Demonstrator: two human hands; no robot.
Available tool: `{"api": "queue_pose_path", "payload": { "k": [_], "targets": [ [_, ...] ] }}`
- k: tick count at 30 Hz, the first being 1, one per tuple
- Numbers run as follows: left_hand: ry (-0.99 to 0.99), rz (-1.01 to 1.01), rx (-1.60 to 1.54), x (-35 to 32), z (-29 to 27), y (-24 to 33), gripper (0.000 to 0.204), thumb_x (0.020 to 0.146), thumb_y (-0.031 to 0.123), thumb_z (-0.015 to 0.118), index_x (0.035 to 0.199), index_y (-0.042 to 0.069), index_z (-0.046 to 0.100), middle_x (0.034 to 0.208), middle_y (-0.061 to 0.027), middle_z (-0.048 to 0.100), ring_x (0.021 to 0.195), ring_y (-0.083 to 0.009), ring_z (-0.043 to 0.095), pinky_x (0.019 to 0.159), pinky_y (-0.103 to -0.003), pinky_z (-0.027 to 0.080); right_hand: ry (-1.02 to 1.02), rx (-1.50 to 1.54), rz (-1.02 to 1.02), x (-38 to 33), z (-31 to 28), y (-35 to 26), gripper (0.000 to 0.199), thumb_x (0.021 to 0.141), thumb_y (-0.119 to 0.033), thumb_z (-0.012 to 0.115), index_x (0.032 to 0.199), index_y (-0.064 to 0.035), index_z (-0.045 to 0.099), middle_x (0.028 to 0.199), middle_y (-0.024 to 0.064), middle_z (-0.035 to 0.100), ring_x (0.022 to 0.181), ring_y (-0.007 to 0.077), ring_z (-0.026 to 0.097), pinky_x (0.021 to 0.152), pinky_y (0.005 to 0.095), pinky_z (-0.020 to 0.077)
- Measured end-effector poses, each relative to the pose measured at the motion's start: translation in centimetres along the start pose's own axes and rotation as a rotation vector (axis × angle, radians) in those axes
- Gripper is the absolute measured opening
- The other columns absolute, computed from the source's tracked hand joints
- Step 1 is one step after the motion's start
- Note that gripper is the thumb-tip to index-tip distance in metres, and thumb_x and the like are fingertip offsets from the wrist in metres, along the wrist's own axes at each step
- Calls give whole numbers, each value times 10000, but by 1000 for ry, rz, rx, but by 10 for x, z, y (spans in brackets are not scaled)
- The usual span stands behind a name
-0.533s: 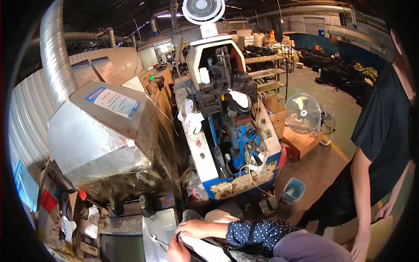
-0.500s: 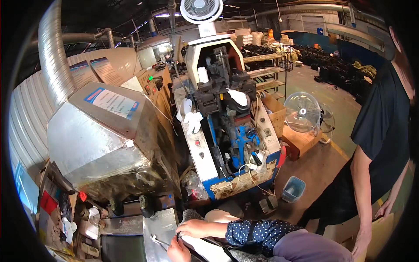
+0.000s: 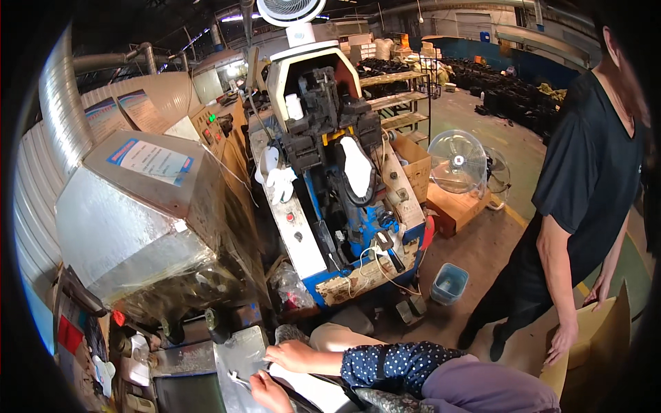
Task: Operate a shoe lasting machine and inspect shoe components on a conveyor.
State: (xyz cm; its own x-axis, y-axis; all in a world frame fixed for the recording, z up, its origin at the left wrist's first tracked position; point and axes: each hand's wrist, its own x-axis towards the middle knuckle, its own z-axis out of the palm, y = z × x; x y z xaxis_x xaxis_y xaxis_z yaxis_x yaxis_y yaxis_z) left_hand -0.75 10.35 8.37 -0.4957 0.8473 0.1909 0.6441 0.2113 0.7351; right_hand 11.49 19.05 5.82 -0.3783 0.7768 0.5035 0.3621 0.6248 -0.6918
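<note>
Both hands work at the lower edge over a white sheet (image 3: 313,385). The left hand (image 3: 270,392) pinches a thin metal tool (image 3: 239,378); the right hand (image 3: 292,356) lies flat beside a metal plate (image 3: 237,351). Work appears underway, though progress on the sheet is unclear.

Bright daylight, fisheye-bent dark rim

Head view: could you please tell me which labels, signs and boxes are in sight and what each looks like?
Label: on the metal hood at left, white rectangle with a blue corner.
Posters: two on the corrugated wall behind, pale with blue bands.
Cardboard box: right of the machine, brown, open.
Cardboard box: lower right, brown, under a standing person's hand.
</note>
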Motion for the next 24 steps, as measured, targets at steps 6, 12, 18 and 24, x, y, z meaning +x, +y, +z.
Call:
{"api": "queue_pose_path", "payload": {
  "k": [6,12,18,24],
  "targets": [
    [-97,332,-61,-12,-24,26,378,964,341,579,936,-32,635,811,-249,627,715,-378,570,679,-455,465,-82,146,100,-6,-1,6,210,956,-266,563,906,-62,582,725,185,629,671,404,622,579,492,471],
    [-33,265,136,11,-13,-16,207,892,149,627,967,-42,656,717,-175,618,650,-331,613,634,-417,482,-144,211,63,-6,-8,-8,244,938,-287,591,975,-47,615,790,176,664,748,378,645,653,448,503],
    [-150,-33,-307,-10,-39,18,379,905,331,684,1002,-33,644,902,-208,666,761,-288,599,702,-395,484,-175,203,76,-15,-4,-10,276,927,-273,603,1013,-17,654,876,199,680,817,370,655,708,433,517],
    [-452,-22,-98,-5,-54,27,643,841,228,737,1374,6,454,1218,-171,588,1077,-269,552,947,-357,436,-526,221,131,10,-7,-16,337,971,-307,528,1113,-19,632,956,210,682,911,380,647,787,443,510]
  ]
}}
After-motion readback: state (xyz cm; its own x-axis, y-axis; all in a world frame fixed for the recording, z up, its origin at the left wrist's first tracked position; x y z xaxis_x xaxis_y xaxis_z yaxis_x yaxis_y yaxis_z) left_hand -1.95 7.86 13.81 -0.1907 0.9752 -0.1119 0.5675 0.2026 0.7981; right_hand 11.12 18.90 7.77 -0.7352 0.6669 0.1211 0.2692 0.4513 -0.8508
